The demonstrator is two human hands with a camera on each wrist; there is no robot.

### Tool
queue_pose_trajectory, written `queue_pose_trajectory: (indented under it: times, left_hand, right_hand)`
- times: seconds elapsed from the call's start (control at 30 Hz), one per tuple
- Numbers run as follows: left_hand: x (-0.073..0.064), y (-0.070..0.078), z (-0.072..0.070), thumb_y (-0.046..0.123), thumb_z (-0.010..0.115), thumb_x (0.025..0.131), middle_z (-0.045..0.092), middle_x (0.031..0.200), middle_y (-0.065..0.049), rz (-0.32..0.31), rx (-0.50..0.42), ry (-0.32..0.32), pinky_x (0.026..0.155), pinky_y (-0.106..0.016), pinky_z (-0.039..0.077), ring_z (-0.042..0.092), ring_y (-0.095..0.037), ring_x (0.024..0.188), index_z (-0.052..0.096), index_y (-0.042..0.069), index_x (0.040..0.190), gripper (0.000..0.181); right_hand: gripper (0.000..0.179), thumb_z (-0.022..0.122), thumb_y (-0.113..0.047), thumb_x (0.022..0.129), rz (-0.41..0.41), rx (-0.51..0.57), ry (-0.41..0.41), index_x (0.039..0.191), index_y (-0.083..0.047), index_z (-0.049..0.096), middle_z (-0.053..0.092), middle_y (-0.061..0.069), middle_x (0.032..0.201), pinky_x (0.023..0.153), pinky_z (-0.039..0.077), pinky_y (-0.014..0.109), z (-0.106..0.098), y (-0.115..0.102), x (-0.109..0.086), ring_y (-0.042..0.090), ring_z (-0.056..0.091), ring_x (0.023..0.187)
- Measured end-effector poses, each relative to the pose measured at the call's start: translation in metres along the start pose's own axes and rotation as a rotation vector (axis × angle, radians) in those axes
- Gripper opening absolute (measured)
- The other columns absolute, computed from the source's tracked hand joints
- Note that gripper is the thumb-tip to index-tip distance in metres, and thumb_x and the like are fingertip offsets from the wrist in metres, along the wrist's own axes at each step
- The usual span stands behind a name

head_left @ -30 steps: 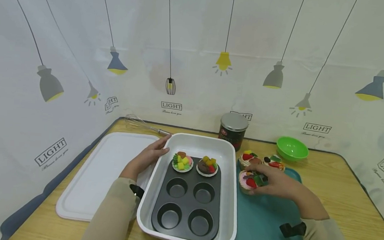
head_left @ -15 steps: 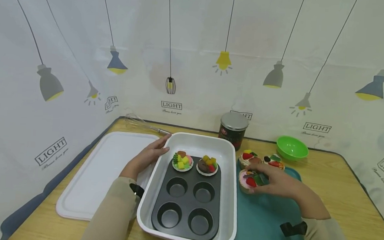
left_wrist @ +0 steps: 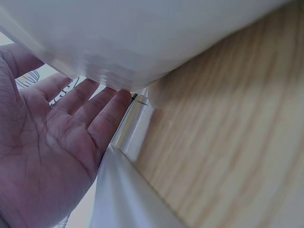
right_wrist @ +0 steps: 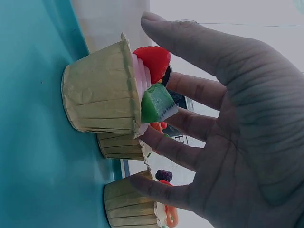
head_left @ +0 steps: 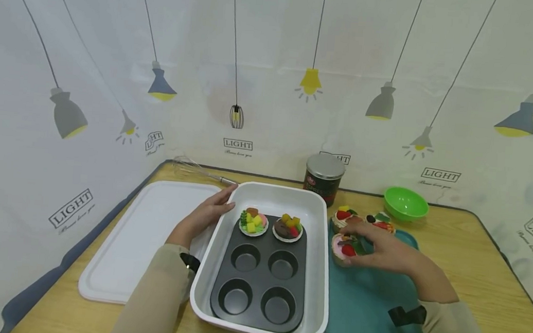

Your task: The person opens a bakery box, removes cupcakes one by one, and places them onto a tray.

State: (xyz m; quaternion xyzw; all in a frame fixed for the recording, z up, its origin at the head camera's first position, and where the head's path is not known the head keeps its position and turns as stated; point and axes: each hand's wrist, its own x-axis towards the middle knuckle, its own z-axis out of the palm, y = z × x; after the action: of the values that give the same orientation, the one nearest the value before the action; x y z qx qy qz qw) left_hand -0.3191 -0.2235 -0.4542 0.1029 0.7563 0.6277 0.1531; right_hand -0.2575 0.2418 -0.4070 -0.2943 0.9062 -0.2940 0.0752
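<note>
My right hand [head_left: 383, 249] is spread over a cupcake [head_left: 342, 248] with pink icing, a red strawberry piece and a green piece. In the right wrist view the thumb lies above the topping and the other fingers reach past it, without a grip. The cupcake stands upright in its paper case on a teal tray [head_left: 368, 308]. My left hand [head_left: 202, 219] rests against the left side of a deep white baking dish [head_left: 202, 286]. In the left wrist view its fingertips touch the dish's outer wall. Inside lies a dark muffin tin [head_left: 261, 272], with two topped cupcakes [head_left: 253, 223] in its far cups.
Two more cupcakes [head_left: 380, 223] stand at the teal tray's far end. A green bowl [head_left: 405, 203] and a lidded black tin [head_left: 323, 181] stand along the back. To the left lie a white tray [head_left: 135, 250] and a whisk [head_left: 201, 169].
</note>
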Motion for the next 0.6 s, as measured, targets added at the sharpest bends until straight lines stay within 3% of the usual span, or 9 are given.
queue_pose_trajectory:
  times: [0.4,0.6]
  left_hand:
    - [-0.0003,-0.0007,-0.0006,0.030,0.057,0.102,0.013,0.168,0.003,-0.015,0.005,0.017,0.119,-0.057,0.020,0.010,-0.023,0.154,0.027,0.037,0.160,0.065]
    - [0.0020,-0.0022,-0.0014,0.029,0.056,0.103,0.011,0.168,0.001,0.003,0.000,-0.003,0.118,-0.059,0.021,0.009,-0.024,0.154,0.026,0.036,0.160,0.065]
  right_hand:
    - [0.063,0.082,-0.042,0.084,-0.045,-0.006,0.023,0.136,-0.014,0.061,0.054,0.012,0.144,0.104,0.038,0.067,-0.0031,-0.0057,0.0011,0.041,0.044,0.136]
    - [0.061,0.080,-0.044,0.085,-0.093,-0.025,0.059,0.139,-0.022,0.061,0.056,0.006,0.143,0.103,0.040,0.067,-0.0047,-0.0081,-0.0005,0.039,0.045,0.137]
